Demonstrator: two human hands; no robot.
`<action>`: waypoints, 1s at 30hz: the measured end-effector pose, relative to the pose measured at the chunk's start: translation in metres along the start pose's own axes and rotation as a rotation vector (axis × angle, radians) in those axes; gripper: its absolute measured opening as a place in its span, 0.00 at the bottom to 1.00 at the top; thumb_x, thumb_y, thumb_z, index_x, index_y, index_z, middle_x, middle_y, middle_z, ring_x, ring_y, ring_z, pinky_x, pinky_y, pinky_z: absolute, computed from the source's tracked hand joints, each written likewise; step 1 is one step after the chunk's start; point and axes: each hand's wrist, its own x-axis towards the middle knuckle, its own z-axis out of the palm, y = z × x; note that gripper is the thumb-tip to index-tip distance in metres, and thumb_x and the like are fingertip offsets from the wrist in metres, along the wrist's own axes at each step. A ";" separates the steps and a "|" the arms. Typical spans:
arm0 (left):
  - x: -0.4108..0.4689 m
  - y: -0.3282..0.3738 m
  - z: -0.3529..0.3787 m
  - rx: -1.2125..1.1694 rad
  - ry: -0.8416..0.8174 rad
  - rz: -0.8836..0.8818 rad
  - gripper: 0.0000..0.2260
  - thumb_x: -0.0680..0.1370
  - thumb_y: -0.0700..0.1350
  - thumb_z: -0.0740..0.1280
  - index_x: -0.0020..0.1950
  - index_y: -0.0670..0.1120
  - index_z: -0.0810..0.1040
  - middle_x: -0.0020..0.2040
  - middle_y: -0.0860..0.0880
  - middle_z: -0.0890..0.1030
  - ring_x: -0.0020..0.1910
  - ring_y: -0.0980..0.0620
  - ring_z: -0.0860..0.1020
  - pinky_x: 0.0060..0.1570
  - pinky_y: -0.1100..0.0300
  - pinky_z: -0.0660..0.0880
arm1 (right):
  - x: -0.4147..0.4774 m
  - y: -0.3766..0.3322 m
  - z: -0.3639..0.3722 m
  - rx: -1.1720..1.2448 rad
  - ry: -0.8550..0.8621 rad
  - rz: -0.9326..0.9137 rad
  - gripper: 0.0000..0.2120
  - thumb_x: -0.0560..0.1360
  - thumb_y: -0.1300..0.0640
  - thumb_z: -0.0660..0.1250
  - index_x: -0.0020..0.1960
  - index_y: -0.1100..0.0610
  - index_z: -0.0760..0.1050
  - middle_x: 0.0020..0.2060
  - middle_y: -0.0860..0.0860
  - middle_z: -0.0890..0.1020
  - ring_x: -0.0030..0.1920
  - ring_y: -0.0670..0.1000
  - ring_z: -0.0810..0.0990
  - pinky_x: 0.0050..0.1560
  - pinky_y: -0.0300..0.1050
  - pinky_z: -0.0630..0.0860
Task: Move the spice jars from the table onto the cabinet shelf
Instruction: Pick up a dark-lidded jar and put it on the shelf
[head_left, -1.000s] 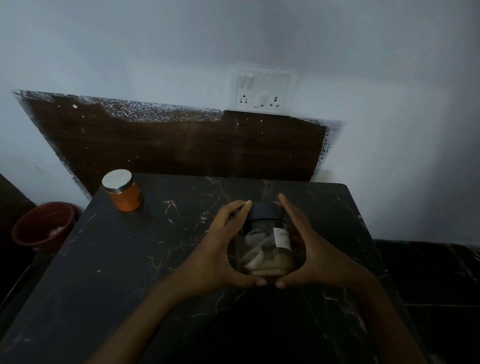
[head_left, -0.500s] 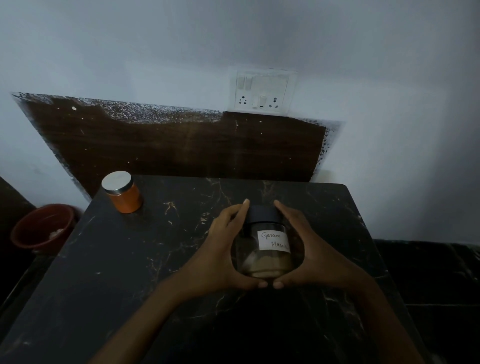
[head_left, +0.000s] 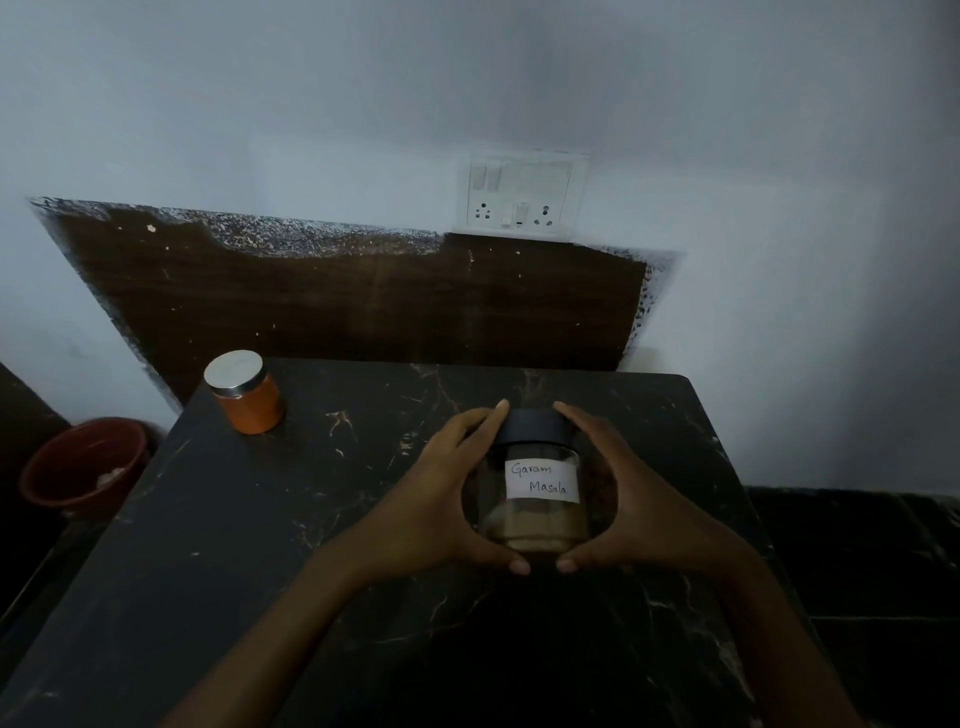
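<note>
Glass "Garam Masala" jar (head_left: 535, 488), black lid, on dark marble table (head_left: 260, 545), cupped by left hand (head_left: 441, 499) and right hand (head_left: 628, 499). Pickup step. Next: lift, carry to shelf, unseen. Orange jar (head_left: 248, 392) waits far-left corner.

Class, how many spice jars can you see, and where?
2. The orange jar stands at the table's far left corner; the Garam Masala jar is held between the left hand and right hand.
</note>
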 end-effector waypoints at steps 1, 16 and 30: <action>0.002 0.001 -0.002 0.008 0.006 0.002 0.56 0.57 0.62 0.76 0.74 0.62 0.43 0.70 0.64 0.54 0.71 0.61 0.57 0.69 0.54 0.66 | 0.001 -0.001 -0.001 -0.005 0.009 -0.011 0.56 0.53 0.48 0.81 0.66 0.26 0.46 0.64 0.25 0.54 0.65 0.36 0.61 0.60 0.34 0.68; 0.024 0.032 -0.039 0.156 0.074 0.137 0.55 0.56 0.65 0.75 0.73 0.64 0.44 0.70 0.64 0.55 0.69 0.63 0.58 0.66 0.62 0.63 | 0.001 -0.033 -0.028 -0.087 0.151 -0.112 0.55 0.55 0.52 0.81 0.65 0.29 0.48 0.60 0.23 0.55 0.59 0.23 0.60 0.51 0.21 0.68; 0.100 0.149 -0.122 0.367 0.292 0.388 0.55 0.53 0.69 0.72 0.71 0.65 0.44 0.68 0.71 0.53 0.67 0.76 0.49 0.74 0.45 0.43 | 0.000 -0.134 -0.143 -0.262 0.411 -0.335 0.56 0.56 0.55 0.82 0.70 0.36 0.49 0.67 0.39 0.60 0.55 0.44 0.75 0.49 0.35 0.78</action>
